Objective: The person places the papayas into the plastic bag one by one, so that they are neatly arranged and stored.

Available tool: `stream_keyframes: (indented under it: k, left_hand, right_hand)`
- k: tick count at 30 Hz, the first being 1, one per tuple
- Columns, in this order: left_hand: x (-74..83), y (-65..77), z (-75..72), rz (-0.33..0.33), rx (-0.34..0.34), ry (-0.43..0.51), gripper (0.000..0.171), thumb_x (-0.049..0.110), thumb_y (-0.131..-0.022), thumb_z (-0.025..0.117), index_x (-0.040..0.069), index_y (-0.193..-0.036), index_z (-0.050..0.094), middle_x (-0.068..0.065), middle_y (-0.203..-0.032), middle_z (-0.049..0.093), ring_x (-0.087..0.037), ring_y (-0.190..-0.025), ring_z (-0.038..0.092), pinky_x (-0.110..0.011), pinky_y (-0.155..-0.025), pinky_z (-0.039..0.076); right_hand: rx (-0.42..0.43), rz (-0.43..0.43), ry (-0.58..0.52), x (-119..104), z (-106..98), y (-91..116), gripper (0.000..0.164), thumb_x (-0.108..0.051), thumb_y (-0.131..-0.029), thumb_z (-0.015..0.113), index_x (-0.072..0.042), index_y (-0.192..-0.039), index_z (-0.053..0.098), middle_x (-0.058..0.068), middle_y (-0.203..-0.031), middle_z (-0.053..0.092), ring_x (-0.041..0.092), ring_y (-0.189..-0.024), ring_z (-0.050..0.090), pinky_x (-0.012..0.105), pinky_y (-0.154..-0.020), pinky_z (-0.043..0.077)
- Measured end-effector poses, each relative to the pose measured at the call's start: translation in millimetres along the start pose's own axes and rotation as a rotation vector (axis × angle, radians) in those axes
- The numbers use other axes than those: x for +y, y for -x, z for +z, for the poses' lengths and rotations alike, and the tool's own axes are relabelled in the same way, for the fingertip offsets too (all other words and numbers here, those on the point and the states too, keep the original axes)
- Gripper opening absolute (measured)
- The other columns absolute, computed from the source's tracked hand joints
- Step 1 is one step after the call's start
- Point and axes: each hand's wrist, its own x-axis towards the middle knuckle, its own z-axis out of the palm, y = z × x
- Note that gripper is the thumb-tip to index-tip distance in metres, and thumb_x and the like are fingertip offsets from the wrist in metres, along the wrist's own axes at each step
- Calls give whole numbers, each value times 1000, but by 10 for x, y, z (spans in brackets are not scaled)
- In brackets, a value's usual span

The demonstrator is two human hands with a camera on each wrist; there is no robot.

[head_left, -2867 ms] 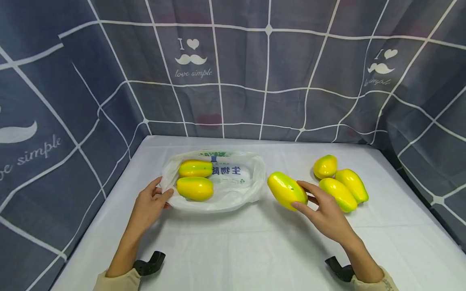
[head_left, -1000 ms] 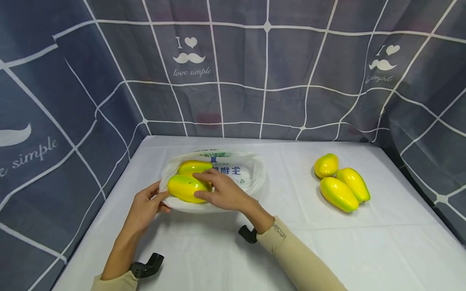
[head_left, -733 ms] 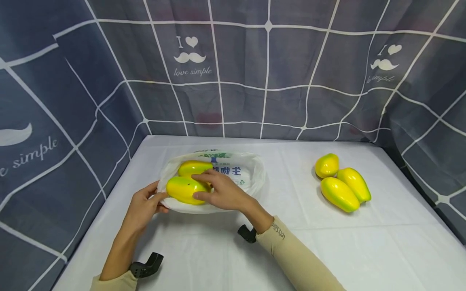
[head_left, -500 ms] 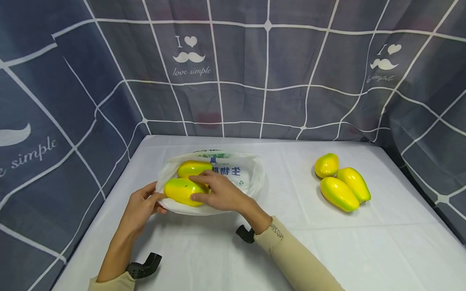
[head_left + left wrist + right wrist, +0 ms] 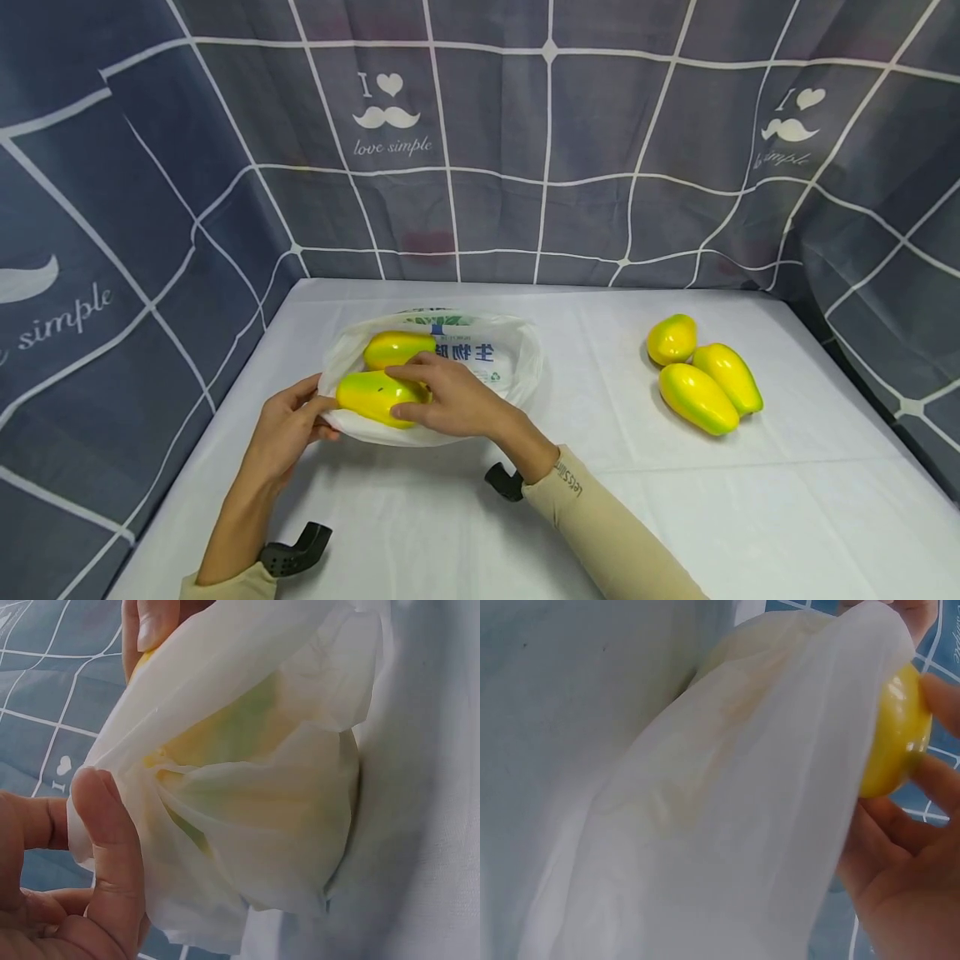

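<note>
In the head view, my right hand (image 5: 453, 396) grips a glossy yellow-green papaya (image 5: 375, 395) over the left part of a white plastic bag (image 5: 517, 367). My left hand (image 5: 288, 429) pinches the bag's left rim between thumb and fingers; the left wrist view shows the thumb (image 5: 112, 832) against the plastic. Another papaya (image 5: 396, 346) lies inside at the back of the bag. From the right wrist, the held papaya (image 5: 896, 735) shows between the fingers, partly behind the bag's side. Greenish-yellow shapes show through the plastic in the left wrist view.
Three more papayas (image 5: 697, 398) lie together on the right of the white-covered table (image 5: 600, 517). A dark grid-patterned curtain (image 5: 495, 150) stands behind the table and along both sides. A black wrist mount (image 5: 296, 550) sits at each forearm.
My right hand has brought a papaya from the right over into the bag, then slightly lower and left. My left hand has drawn the bag's left rim a little left and down.
</note>
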Motion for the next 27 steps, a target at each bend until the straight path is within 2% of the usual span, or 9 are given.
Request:
stream_keyframes:
  k: [9, 15, 19, 27]
  left_hand:
    - [16, 15, 15, 11, 0, -20, 49, 7, -99, 51, -11, -144, 40, -24, -116, 50, -13, -65, 62, -23, -61, 57]
    - [9, 9, 19, 5, -16, -24, 50, 7, -99, 52, -11, -144, 39, -26, -119, 48, -14, -66, 62, -24, -62, 57]
    - [4, 3, 18, -7, -25, -25, 50, 7, -99, 53, -11, -144, 39, -26, -121, 48, -16, -68, 64, -24, -64, 58]
    - [-17, -6, 6, -11, -34, -26, 54, 9, -100, 55, -9, -146, 37, -23, -118, 46, -15, -69, 64, -24, -64, 58]
  right_hand:
    - [-46, 11, 36, -28, 2, 18, 50, -29, -89, 72, -12, -135, 62, 6, -126, 59, 14, -106, 53, 25, -91, 44]
    - [-19, 25, 38, -1, 48, 41, 51, -30, -91, 70, -11, -137, 60, 4, -125, 58, 14, -108, 53, 27, -95, 43]
    - [-3, 27, 23, 34, 77, 36, 51, -29, -92, 70, -11, -138, 59, 4, -124, 58, 14, -107, 52, 27, -94, 43]
    - [-45, 33, -54, 91, 168, 12, 50, -28, -93, 68, -10, -138, 59, 5, -122, 55, 12, -102, 51, 22, -85, 44]
